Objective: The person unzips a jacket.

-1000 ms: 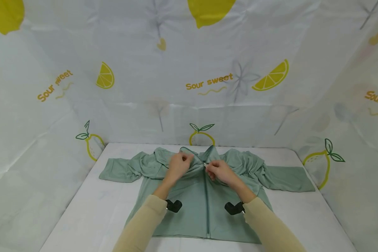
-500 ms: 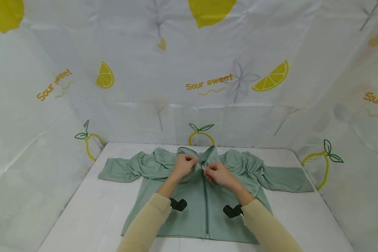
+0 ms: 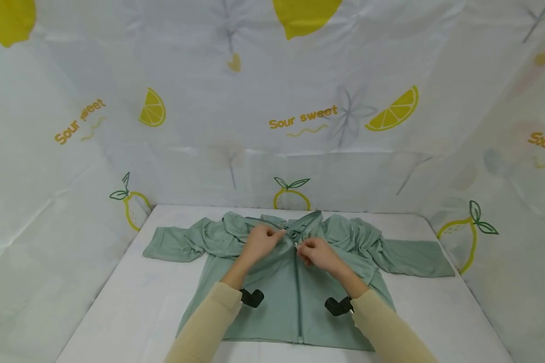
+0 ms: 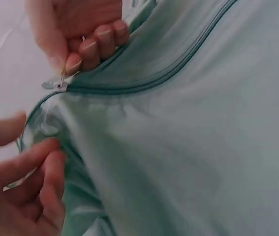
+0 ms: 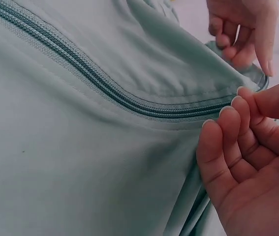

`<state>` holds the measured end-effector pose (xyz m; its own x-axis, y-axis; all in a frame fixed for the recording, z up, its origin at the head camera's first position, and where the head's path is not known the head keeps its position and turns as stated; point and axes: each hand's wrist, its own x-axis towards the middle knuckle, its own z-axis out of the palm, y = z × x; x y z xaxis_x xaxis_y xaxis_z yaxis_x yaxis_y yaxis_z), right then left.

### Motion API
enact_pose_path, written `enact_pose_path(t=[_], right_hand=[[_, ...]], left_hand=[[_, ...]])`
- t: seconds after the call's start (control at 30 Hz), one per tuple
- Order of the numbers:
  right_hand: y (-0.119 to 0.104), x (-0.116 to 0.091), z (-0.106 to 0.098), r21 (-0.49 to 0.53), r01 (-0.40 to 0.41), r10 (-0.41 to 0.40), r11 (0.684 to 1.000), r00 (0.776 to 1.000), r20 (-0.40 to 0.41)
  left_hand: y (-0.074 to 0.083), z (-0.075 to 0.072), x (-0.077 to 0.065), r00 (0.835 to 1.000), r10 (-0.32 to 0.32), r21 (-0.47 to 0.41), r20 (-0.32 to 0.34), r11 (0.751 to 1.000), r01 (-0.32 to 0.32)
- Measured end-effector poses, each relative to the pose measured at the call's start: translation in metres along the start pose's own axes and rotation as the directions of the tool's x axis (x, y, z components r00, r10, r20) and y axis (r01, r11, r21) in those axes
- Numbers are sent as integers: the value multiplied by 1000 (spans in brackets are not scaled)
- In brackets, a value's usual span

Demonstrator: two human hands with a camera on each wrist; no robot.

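Observation:
A sage-green zip-up jacket (image 3: 272, 302) lies front up on the table, its zipper (image 3: 297, 292) running down the middle. Near the collar (image 3: 311, 222), my right hand (image 3: 319, 253) pinches the pull of the zipper slider (image 4: 60, 87) between thumb and fingertips. The zipper teeth are joined below the slider, while the collar edges part above it. Just left of the slider, my left hand (image 3: 261, 242) is at the left collar edge. In the left wrist view, a gap shows between the left thumb (image 4: 6, 129) and the bent fingers.
Bunched at the shoulders, the left sleeve (image 3: 172, 244) and right sleeve (image 3: 418, 257) stretch out to either side. White table surface (image 3: 113, 307) surrounds the jacket. A white lemon-print sheet (image 3: 209, 171) hangs behind and at both sides.
My left hand went right toward the slider, then back left, and the left collar edge now lies folded outward. My right hand and the slider are slightly lower; the collar spreads wider.

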<state>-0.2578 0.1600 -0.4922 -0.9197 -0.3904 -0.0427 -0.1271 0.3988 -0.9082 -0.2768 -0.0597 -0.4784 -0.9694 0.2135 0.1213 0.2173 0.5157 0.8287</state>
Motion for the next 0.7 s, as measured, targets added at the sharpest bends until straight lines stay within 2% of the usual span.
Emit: enact_pose_path(t=[0.1,0.2,0.33,0.43,0.6,0.7], right_hand=[[-2,-1,-1,24,-3,3,1000,1000,12],[-2,-1,0,37,8,-9,999,1000,24],[0,-5,3,12,59,-59,998,998,37],[3,-9,4,-11,92,-91,996,994,60],[5,-16,4,4,65,-65,998,992,111],[4,-19,4,8,42,-43,999,992,119]], left_hand=[[0,6,-3,992,32,-49,124,998,-26],[-2,12,-3,989,36,-107,146,994,-20],[-4,14,-1,998,-4,-125,56,992,11],[-6,9,0,999,-35,-122,-26,992,32],[-12,2,-3,993,-78,-154,-85,986,64],[-16,3,-6,991,-45,-126,-123,992,29]])
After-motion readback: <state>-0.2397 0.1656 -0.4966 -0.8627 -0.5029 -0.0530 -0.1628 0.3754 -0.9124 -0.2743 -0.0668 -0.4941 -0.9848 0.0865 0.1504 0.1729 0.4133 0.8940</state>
